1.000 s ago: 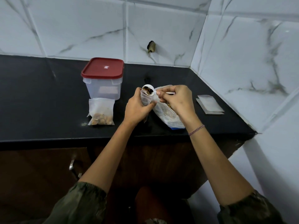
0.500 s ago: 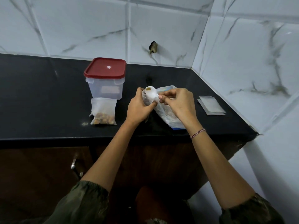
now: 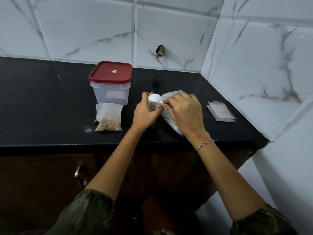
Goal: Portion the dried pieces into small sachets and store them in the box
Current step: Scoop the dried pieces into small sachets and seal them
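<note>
White marble-look wall tiles (image 3: 84, 31) meet in a corner on the right, above a black tabletop (image 3: 42, 107). Below its front edge is a dark wooden cupboard door (image 3: 42, 184) with a metal handle (image 3: 77, 173).

Two bare forearms in olive sleeves (image 3: 84, 216) reach up from the bottom of the view to the middle of the tabletop.

A clear plastic box (image 3: 110, 97) with its red lid (image 3: 111, 71) on stands left of the hands, towards the wall. A large clear bag (image 3: 170, 120) lies on the tabletop under the right hand, and the dried pieces inside it are mostly hidden. Just in front of the box, a filled sachet (image 3: 109, 116) stands upright with brown dried pieces in its bottom. Well to the right, near the side wall, a few flat empty sachets (image 3: 221, 111) lie stacked.

The left hand (image 3: 145, 114) has its grip clenched around a small open sachet (image 3: 153, 106), holding it upright just above the tabletop. The right hand (image 3: 184, 112), touching the left, has its grip pinching the handle of a white plastic spoon (image 3: 155, 98). The spoon's bowl shows as a plain white round shape over the sachet's open top. What is inside this sachet cannot be made out.

A thin beaded bracelet (image 3: 205, 144) circles the right wrist.
</note>
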Available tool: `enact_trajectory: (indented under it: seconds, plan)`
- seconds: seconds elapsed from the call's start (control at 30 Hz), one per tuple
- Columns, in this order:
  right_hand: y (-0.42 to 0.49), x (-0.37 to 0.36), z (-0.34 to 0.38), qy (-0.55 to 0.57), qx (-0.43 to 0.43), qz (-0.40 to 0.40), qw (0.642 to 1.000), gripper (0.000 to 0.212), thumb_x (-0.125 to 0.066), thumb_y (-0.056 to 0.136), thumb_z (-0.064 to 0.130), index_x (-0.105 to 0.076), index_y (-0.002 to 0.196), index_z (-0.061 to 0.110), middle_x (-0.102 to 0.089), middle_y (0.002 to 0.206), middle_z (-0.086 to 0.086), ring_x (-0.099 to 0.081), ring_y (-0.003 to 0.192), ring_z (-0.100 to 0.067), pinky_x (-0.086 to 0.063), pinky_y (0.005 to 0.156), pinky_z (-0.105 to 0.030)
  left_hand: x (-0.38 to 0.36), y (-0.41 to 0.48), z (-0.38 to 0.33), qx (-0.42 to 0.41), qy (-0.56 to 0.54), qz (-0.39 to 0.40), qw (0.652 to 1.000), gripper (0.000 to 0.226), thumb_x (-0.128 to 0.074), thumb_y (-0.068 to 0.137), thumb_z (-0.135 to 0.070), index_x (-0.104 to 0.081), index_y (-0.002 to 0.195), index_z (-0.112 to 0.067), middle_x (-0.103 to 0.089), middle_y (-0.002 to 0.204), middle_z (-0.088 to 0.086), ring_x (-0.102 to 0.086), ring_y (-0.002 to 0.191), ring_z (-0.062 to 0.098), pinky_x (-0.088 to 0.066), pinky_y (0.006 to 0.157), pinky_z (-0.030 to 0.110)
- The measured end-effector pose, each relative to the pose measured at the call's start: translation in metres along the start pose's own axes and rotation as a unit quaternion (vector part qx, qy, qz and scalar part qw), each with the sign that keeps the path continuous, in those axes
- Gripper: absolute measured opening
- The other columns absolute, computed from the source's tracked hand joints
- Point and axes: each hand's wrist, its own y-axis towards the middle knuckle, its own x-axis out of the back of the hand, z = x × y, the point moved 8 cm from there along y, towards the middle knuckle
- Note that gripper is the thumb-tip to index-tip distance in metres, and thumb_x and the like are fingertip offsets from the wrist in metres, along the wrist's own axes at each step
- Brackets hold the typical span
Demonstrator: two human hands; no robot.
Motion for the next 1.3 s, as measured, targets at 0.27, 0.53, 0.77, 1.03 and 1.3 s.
enact_trajectory:
  seconds: [0.27,0.53,0.77,1.03,1.3]
  plan:
    - [-0.008,-0.003,-0.02,0.169,-0.085,-0.023,0.982,0.005,-0.071,0.081,0.014,-0.074,0.084,0.011,-0.071,0.084,0.002,-0.056,0.084,-0.002,-0.041,0.08,-0.017,-0.002,0.001,0.001,-0.008,-0.004,0.01,1.0,0.046,-0.067,0.075,-0.041,-0.044,0.106,-0.015,-0.062,0.1,-0.003,-0.062,0.092,0.017,-0.051,0.076,0.033]
    - [-0.009,-0.023,-0.042,0.328,-0.308,0.114,0.886,0.013,-0.075,0.079,0.021,-0.076,0.09,0.014,-0.073,0.083,0.005,-0.067,0.081,-0.001,-0.047,0.077,-0.005,0.0,0.001,-0.001,-0.015,0.001,0.003,1.0,0.046,-0.07,0.076,-0.04,-0.043,0.106,-0.018,-0.061,0.103,-0.004,-0.063,0.096,0.018,-0.051,0.079,0.033]
    - [-0.003,-0.021,-0.036,0.211,-0.275,0.143,0.927,0.018,-0.068,0.086,0.025,-0.075,0.093,0.011,-0.071,0.093,-0.001,-0.057,0.083,-0.005,-0.039,0.069,-0.007,0.0,0.0,-0.002,-0.014,0.004,0.004,1.0,0.048,-0.067,0.074,-0.042,-0.043,0.108,-0.017,-0.061,0.103,-0.004,-0.063,0.094,0.018,-0.052,0.079,0.035]
    - [-0.013,-0.031,-0.038,0.232,-0.356,0.151,0.892,0.02,-0.069,0.085,0.026,-0.075,0.097,0.011,-0.073,0.089,-0.002,-0.066,0.084,-0.012,-0.048,0.076,-0.02,0.016,-0.005,-0.004,0.025,-0.043,-0.066,0.997,0.053,-0.064,0.073,-0.038,-0.043,0.112,-0.01,-0.057,0.091,-0.013,-0.058,0.084,0.004,-0.047,0.079,0.027]
    - [-0.017,-0.062,0.006,0.094,-0.284,0.281,0.912,0.02,-0.054,0.091,0.008,-0.058,0.071,0.008,-0.057,0.075,-0.004,-0.052,0.064,-0.017,-0.026,0.042,-0.023,0.035,-0.009,-0.01,0.027,-0.061,-0.097,0.993,0.058,-0.055,0.069,-0.038,-0.04,0.117,-0.007,-0.062,0.099,0.003,-0.06,0.088,0.019,-0.046,0.075,0.03]
